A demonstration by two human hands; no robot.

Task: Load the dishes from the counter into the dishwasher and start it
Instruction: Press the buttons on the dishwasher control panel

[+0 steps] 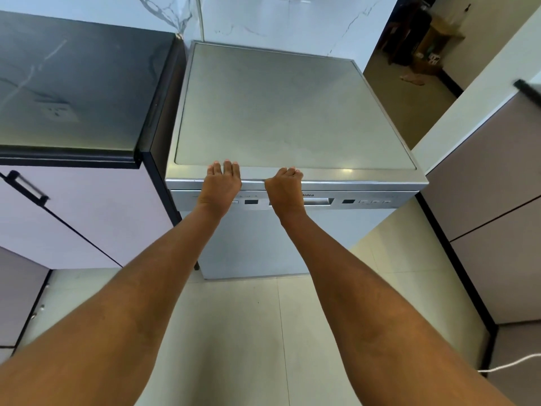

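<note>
A silver dishwasher [287, 112] stands in front of me with its door [248, 244] closed. Its control panel [351, 201] and recessed handle [319, 201] run along the top of the door. My left hand [221, 186] rests on the front top edge, fingers laid fairly straight over the top. My right hand [285, 191] sits beside it on the same edge, its fingers bent and hooked over the lip; the thumbs are hidden. No dishes are in view.
A black counter [73, 83] adjoins the dishwasher on the left, above pale cabinet doors with a black handle [27, 187]. Grey cabinets [497, 200] stand at the right, with a white cable [512, 363] on the floor. Tiled floor lies below me.
</note>
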